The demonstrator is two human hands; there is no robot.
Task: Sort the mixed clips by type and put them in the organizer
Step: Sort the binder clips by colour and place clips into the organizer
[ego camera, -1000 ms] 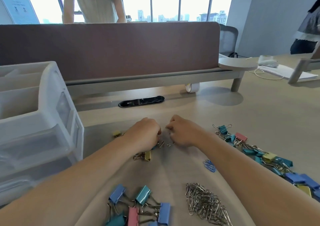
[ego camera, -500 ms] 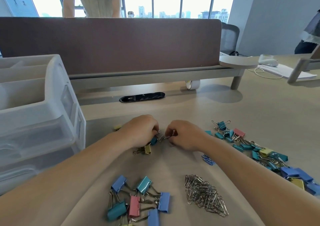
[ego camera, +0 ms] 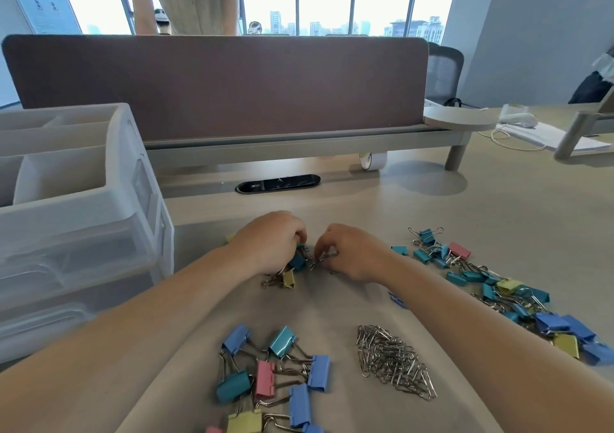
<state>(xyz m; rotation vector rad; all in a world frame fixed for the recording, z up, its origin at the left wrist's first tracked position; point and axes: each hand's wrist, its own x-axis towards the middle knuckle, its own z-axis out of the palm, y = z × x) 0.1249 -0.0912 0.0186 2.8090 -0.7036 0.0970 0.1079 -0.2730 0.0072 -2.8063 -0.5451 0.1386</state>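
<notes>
you are curling your left hand (ego camera: pixel 269 243) round a small teal binder clip (ego camera: pixel 298 262), fingers bent tight over it. your right hand (ego camera: pixel 352 253) is pinching a silver wire handle (ego camera: pixel 319 261) just beside it between thumb and fingertips. the two hands are nearly touching, which looks like you are teasing tangled clips apart so each can join its own kind. a small yellow clip (ego camera: pixel 288 279) is lying just below your left hand.

the piles are already showing the sorting. large binder clips (ego camera: pixel 275 376) are lying nearest you, with a heap of silver paper clips (ego camera: pixel 392 359) beside them. small binder clips (ego camera: pixel 481 279) are strung out on the right, and a few blue paper clips (ego camera: pixel 397 299) are lying by your right forearm. the organizer (ego camera: pixel 99 200) is standing well to the left, apart from every pile, so filling it is looking like a later step.

the wall notice (ego camera: pixel 41 4), the tape roll (ego camera: pixel 372 160) label and the mark on the black desk port (ego camera: pixel 277 183) are too small to read.
</notes>
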